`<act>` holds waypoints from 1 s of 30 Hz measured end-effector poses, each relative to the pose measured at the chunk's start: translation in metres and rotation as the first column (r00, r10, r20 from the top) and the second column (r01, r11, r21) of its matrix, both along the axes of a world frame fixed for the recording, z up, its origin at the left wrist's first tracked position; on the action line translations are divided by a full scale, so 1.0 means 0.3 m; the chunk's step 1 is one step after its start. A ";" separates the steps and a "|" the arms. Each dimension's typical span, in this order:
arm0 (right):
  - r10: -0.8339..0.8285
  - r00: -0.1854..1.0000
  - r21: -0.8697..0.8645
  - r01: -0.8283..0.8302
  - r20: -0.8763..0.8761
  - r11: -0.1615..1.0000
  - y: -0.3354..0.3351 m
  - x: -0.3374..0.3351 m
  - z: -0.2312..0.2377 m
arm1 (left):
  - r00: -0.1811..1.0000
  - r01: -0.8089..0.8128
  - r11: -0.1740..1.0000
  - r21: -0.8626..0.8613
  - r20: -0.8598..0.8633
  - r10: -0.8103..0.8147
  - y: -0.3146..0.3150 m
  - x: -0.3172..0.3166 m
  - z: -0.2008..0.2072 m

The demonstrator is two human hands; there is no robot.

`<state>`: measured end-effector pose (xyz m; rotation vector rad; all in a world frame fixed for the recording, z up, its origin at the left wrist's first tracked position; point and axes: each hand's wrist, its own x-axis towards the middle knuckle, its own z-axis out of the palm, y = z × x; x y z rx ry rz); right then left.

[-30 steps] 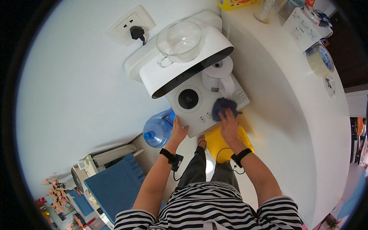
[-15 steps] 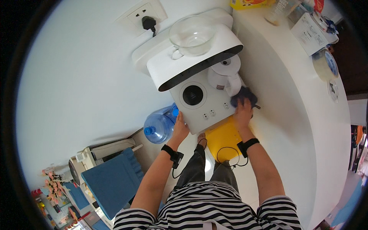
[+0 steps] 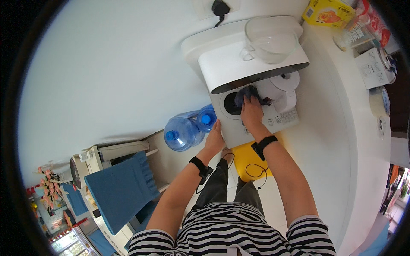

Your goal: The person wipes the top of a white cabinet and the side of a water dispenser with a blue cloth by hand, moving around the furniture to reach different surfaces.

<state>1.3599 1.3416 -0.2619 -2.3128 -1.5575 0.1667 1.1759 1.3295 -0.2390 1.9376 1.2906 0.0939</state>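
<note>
A white tea-bar machine [image 3: 239, 134] stands against the wall, with a round black plate [image 3: 231, 103] on its worktop. My right hand [image 3: 252, 114] is closed on a dark blue cloth [image 3: 247, 94] and presses it against the worktop, partly over the plate. Just right of the cloth stands a white kettle [image 3: 284, 87], its handle toward me. My left hand [image 3: 215, 137] lies along the machine's left edge with the fingers stretched out, holding no loose thing. A clear glass pot [image 3: 273, 45] sits on the machine's raised white top.
Two blue water bottles [image 3: 183, 134] stand on the floor at left. Below the machine's front is a yellow object [image 3: 247, 160]. A curved white ledge [image 3: 341, 70] on the right carries a yellow box [image 3: 328, 13], a white box [image 3: 372, 68] and a tape roll [image 3: 379, 101]. A black plug [image 3: 220, 7] sits in the wall.
My right hand has moved left with the cloth, from the worktop's right edge beside the kettle to the black plate. My left hand stays at the left edge. The view has shifted.
</note>
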 end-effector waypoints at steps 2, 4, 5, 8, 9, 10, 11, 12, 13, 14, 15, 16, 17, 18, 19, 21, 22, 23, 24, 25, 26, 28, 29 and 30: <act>-0.037 0.999 -0.051 0.038 0.020 0.998 0.068 -0.010 0.011 | 1.000 -0.005 0.999 -0.042 0.010 0.005 0.003 0.011 0.035; -0.041 0.999 -0.086 0.043 0.028 0.995 0.123 -0.021 0.020 | 0.999 -0.012 1.000 -0.008 0.044 0.012 0.001 0.005 0.040; -0.031 0.999 -0.099 0.034 0.027 0.995 0.146 -0.023 0.025 | 0.997 -0.014 0.999 0.045 0.074 0.011 -0.002 0.001 0.018; 0.103 0.995 -0.113 -0.102 0.005 0.988 0.183 -0.063 0.029 | 0.979 -0.057 0.998 -0.016 0.195 0.059 0.032 -0.035 -0.061; 0.163 0.987 -0.118 -0.163 -0.007 0.980 0.190 -0.088 0.033 | 0.968 -0.070 0.994 -0.079 0.237 0.087 0.050 -0.047 -0.061; 0.198 0.978 -0.133 -0.204 -0.059 0.970 0.186 -0.118 0.035 | 0.960 -0.116 0.991 -0.071 0.250 0.130 0.065 -0.060 -0.060; 0.250 0.965 -0.077 -0.256 -0.081 0.964 0.177 -0.140 0.039 | 0.950 -0.159 0.985 -0.063 0.264 0.170 0.081 -0.073 -0.058; 0.306 0.946 -0.016 -0.309 -0.103 0.951 0.165 -0.165 0.037 | 0.938 -0.207 0.977 -0.053 0.274 0.213 0.095 -0.092 -0.054; 0.360 0.925 0.046 -0.357 -0.121 0.933 0.147 -0.184 0.037 | 0.910 -0.266 0.963 -0.031 0.323 0.262 0.108 -0.109 -0.063; 0.407 0.905 0.037 -0.406 -0.127 0.913 0.122 -0.201 0.036 | 0.877 -0.324 0.946 -0.012 0.372 0.305 0.121 -0.124 -0.072; 0.451 0.883 0.026 -0.452 -0.133 0.892 0.087 -0.218 0.033 | 0.839 -0.380 0.925 0.002 0.421 0.344 0.128 -0.137 -0.079; 0.490 0.861 0.011 -0.493 -0.139 0.870 0.042 -0.228 0.030 | 0.835 -0.395 0.919 0.011 0.422 0.354 0.134 -0.135 -0.065; 0.529 0.836 0.000 -0.535 -0.149 0.845 -0.017 -0.234 0.030 | 0.830 -0.410 0.912 0.020 0.423 0.364 0.139 -0.133 -0.051; 0.568 0.808 -0.009 -0.576 -0.156 0.817 -0.084 -0.238 0.042 | 0.824 -0.425 0.904 0.033 0.426 0.372 0.137 -0.126 -0.028; 0.608 0.777 -0.015 -0.618 -0.164 0.786 -0.145 -0.239 0.049 | 0.822 -0.421 0.906 0.035 0.436 0.365 0.128 -0.122 -0.019; 0.653 0.732 0.010 -0.664 -0.194 0.747 -0.267 -0.213 0.066 | 0.820 -0.404 0.914 0.042 0.459 0.341 0.113 -0.101 0.003; 0.674 0.708 0.025 -0.685 -0.209 0.728 -0.306 -0.188 0.069 | 0.823 -0.379 0.925 0.024 0.465 0.325 0.104 -0.088 0.011; 0.649 0.730 0.019 -0.661 -0.212 0.750 -0.331 -0.158 0.067 | 0.827 -0.354 0.935 0.007 0.470 0.310 0.090 -0.074 0.018; 0.618 0.757 0.009 -0.631 -0.214 0.776 -0.359 -0.121 0.073 | 0.830 -0.321 0.947 -0.013 0.477 0.288 0.075 -0.051 0.028; 0.586 0.781 -0.002 -0.601 -0.218 0.800 -0.392 -0.087 0.071 | 0.852 -0.296 0.955 0.023 0.458 0.253 0.060 -0.033 0.038; 0.590 0.787 -0.016 -0.602 -0.183 0.798 -0.422 -0.046 0.062 | 0.873 -0.269 0.961 0.058 0.436 0.218 0.045 -0.016 0.048; 0.596 0.796 -0.040 -0.602 -0.105 0.798 -0.468 0.066 0.042 | 0.906 -0.203 0.968 0.147 0.404 0.129 0.021 0.007 0.051; 0.546 0.833 0.010 -0.547 -0.093 0.837 -0.493 0.130 0.002 | 0.917 -0.165 0.966 0.199 0.390 0.077 0.009 0.013 0.040; 0.492 0.867 0.059 -0.488 -0.082 0.871 -0.515 0.198 -0.038 | 0.926 -0.126 0.960 0.249 0.377 0.024 -0.002 0.027 0.034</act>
